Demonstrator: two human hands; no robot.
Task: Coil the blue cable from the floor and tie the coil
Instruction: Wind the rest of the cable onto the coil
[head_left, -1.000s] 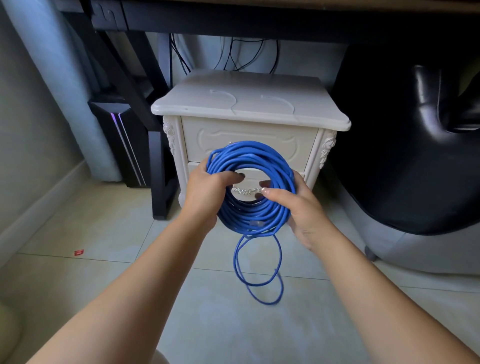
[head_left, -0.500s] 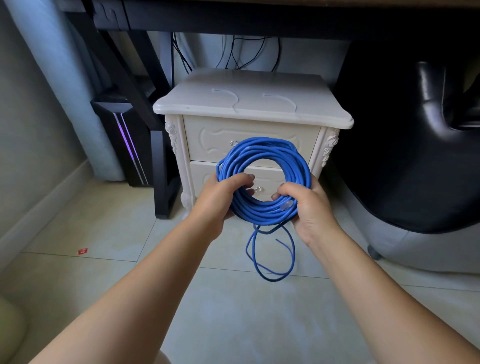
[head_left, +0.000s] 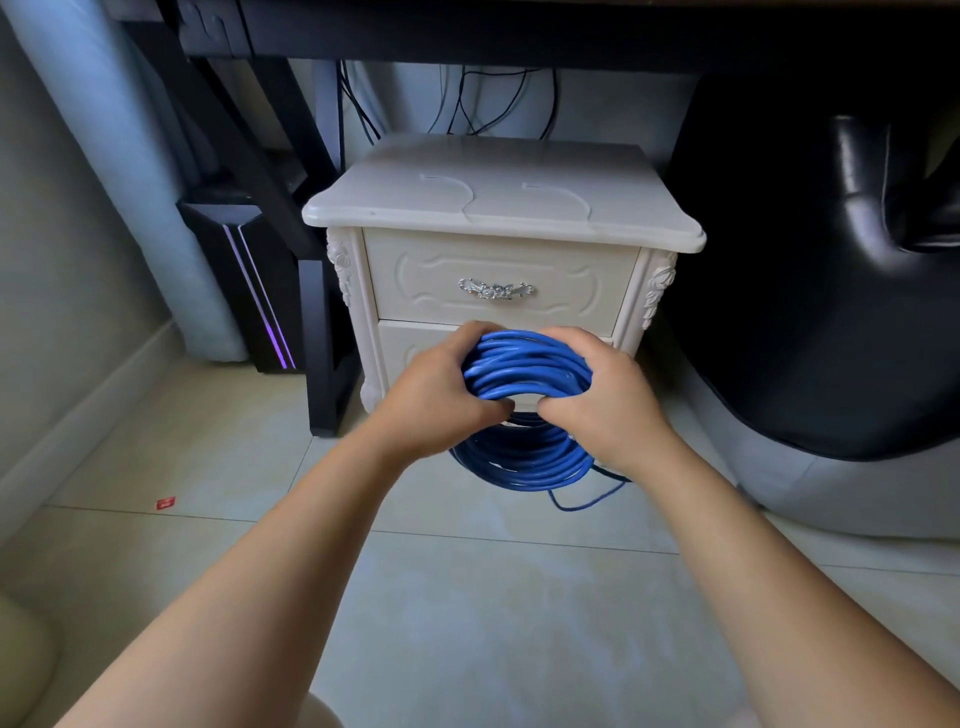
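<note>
Head view: one cable (head_left: 524, 364), blue, wound into a many-turn coil and held in front of the lower drawer of a nightstand (head_left: 498, 208), low over the floor (head_left: 467, 597). The coil is tipped, so that its upper arc shows as a flat band of strands between the two hands and its lower arc hangs beneath them. Left hand (head_left: 441, 395): fingers curled over the upper arc from the left, thumb tucked under it, gripping the bundle. Right hand (head_left: 608, 400): fingers wrapped over the same arc from the right, thumb under it, also gripping; the two thumbs lie close together inside the ring. One loose end (head_left: 587, 501) of cable, dark in shade, trails out below the right hand; whether it touches the floor cannot be told. Nightstand: cream, carved corners, two drawers, a silver handle (head_left: 496, 289) on the upper one. To its left: a black desk leg (head_left: 317, 338) and a black tower (head_left: 249, 291) with a purple light strip. To its right: a black chair (head_left: 805, 260). Behind it: thin black wires (head_left: 483, 104) hanging by the wall. Floor: pale tile, with one small red scrap (head_left: 166, 502) at left.
</note>
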